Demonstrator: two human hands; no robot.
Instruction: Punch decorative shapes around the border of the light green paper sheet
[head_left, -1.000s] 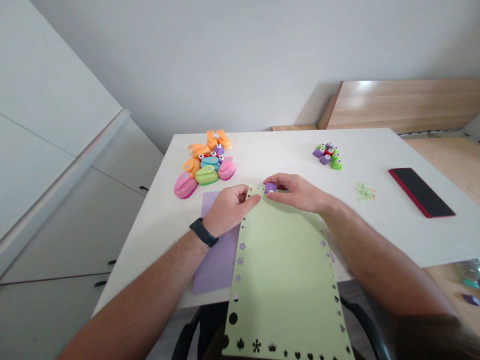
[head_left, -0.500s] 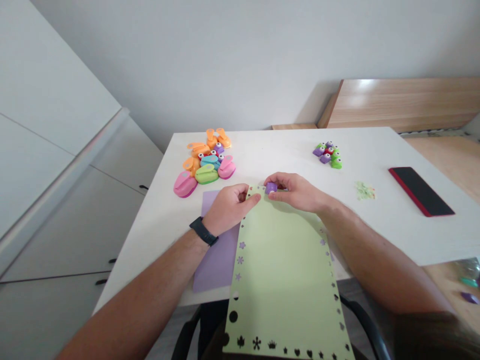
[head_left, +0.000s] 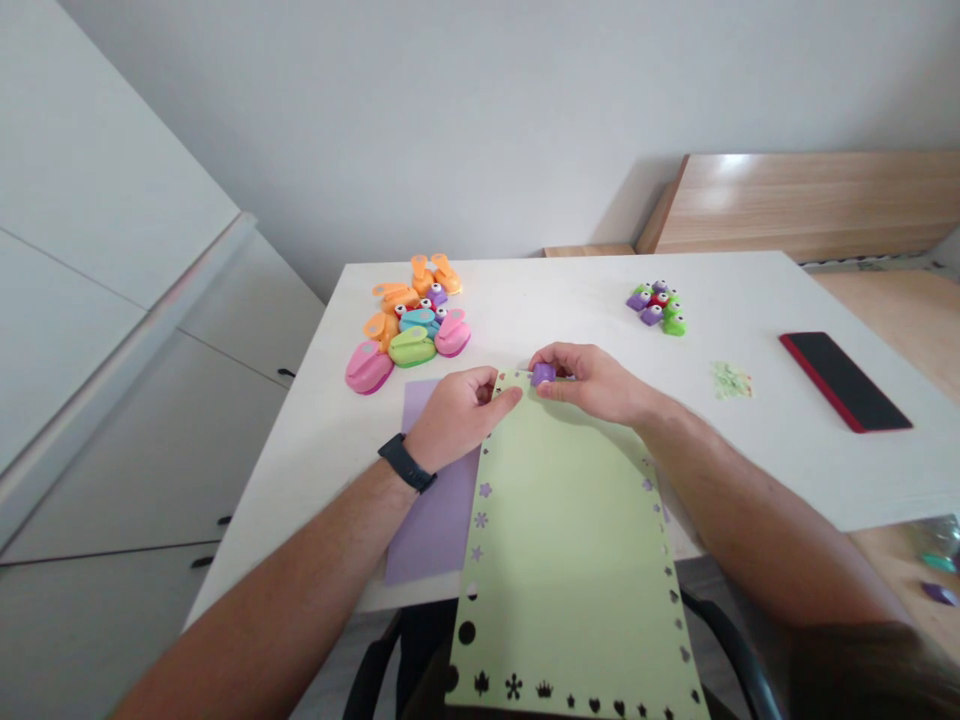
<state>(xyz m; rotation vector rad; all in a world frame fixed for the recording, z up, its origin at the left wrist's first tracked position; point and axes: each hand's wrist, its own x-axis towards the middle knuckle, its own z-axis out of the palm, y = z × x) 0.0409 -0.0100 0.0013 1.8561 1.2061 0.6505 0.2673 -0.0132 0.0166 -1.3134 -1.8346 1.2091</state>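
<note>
A light green sheet of paper (head_left: 570,530) has shaped holes along its edges, among them flowers, hearts, stars and a crown. My left hand (head_left: 469,410) pinches its far left corner, thumb on top. At the far edge, my right hand (head_left: 589,383) grips a small purple craft punch (head_left: 543,374) between thumb and fingers; the punch sits on the paper's edge. Part of a purple sheet (head_left: 435,530) lies beneath the green one on the left. The near end of the green paper hangs past the table's front edge.
Large punches in orange, green, blue and pink (head_left: 412,347) lie at the back left of the white table (head_left: 555,300). Several small punches (head_left: 652,315) cluster at the back right. Paper cutouts (head_left: 730,380) and a black-and-red phone-like slab (head_left: 844,380) lie on the right.
The view has shifted very slightly. Both hands, the punch and the green paper keep the same positions relative to one another.
</note>
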